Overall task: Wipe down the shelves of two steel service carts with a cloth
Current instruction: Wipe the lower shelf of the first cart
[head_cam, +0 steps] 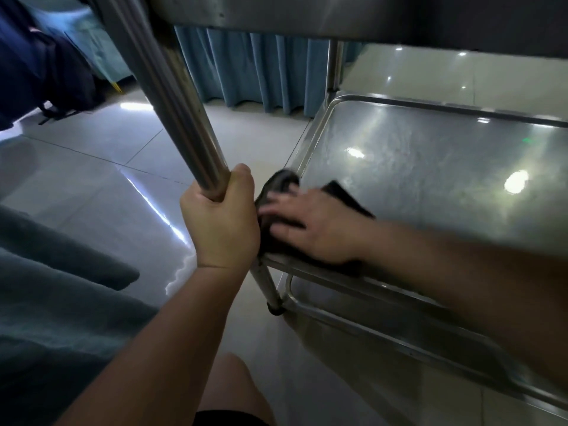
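I look under a steel service cart. Its middle shelf shines at centre right, with a raised rim. A dark cloth lies bunched in the shelf's near left corner. My right hand lies flat on the cloth with spread fingers, blurred by motion, pressing it onto the steel. My left hand grips the cart's near left upright post, thumb over the front. The top shelf's underside spans the top of the view. A lower shelf shows beneath my right forearm.
Glossy tiled floor spreads to the left. A blue curtain hangs behind the cart. A dark bag sits on the floor at upper left. My knee is at the bottom centre, and grey fabric at lower left.
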{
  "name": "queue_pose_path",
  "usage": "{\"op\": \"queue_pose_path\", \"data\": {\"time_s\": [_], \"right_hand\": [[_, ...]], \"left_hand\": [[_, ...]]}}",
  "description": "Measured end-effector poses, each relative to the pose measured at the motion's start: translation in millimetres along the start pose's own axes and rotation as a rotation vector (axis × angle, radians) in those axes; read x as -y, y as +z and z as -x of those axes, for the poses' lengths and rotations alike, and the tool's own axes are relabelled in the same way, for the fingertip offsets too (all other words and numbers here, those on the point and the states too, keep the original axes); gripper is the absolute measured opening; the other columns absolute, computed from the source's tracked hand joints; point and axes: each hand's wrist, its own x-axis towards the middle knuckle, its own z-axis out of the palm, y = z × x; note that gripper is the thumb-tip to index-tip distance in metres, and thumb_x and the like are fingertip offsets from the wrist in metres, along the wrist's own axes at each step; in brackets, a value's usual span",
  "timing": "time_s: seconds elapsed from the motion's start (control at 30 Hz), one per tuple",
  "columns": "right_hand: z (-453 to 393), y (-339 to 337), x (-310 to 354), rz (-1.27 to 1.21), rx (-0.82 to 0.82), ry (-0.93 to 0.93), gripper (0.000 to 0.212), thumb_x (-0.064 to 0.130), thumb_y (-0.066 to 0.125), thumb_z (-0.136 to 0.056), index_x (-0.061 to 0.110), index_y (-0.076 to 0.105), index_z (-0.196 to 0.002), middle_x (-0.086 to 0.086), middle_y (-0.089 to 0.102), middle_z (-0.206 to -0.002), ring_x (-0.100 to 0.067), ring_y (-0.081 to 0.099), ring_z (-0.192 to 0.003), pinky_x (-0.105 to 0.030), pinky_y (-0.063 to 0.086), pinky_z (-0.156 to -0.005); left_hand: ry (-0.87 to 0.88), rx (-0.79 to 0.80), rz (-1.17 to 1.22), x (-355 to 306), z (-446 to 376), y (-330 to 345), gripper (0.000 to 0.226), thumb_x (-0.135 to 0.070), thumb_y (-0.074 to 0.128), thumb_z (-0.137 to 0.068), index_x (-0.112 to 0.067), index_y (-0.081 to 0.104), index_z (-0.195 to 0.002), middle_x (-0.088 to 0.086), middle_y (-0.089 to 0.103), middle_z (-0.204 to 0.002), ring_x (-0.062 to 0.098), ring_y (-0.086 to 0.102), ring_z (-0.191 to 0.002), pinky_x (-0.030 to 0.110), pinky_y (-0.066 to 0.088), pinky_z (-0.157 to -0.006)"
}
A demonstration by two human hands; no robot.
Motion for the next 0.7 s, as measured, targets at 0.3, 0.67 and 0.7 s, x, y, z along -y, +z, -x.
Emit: {"op": "queue_pose_path", "data": {"time_s": [0.3,0.67,0.7], "right_hand": [[-29,-10,-24,0.082,-0.192,0.327,0.059,0.060,0.034,-0.105,0.043,0.028,-0.161,0.003,0.021,-0.173,-0.029,0.017,-0.159,-0.048,0.014,-0.128],[42,31,49,-0.020,-0.227,0.220,0.054,0.050,0.041,-0.109,0.027,0.047,-0.157,0.001,0.042,-0.166,-0.028,0.033,-0.153,-0.042,0.022,-0.124],[53,31,47,0.009,-0.235,0.211,0.053,0.051,0.042,-0.108,0.027,0.050,-0.155,0.002,0.045,-0.163,-0.027,0.036,-0.152,-0.041,0.023,-0.124]], "left_hand": [[-0.008,0.017,0.038,0,-3,2,0.051,-0.034,0.064,-0.080,0.008,0.037,-0.072,0.032,0.031,-0.065,0.025,0.039,-0.050,0.034,0.038,-0.047],[-0.097,-0.008,0.007,-4,-3,5,0.033,-0.038,0.065,-0.078,-0.034,0.046,-0.052,0.005,0.037,-0.057,0.022,0.040,-0.050,0.034,0.038,-0.048],[-0.102,-0.009,0.009,-5,-2,5,0.030,-0.039,0.065,-0.078,-0.034,0.048,-0.054,0.003,0.039,-0.056,0.019,0.041,-0.049,0.032,0.040,-0.047]]}}
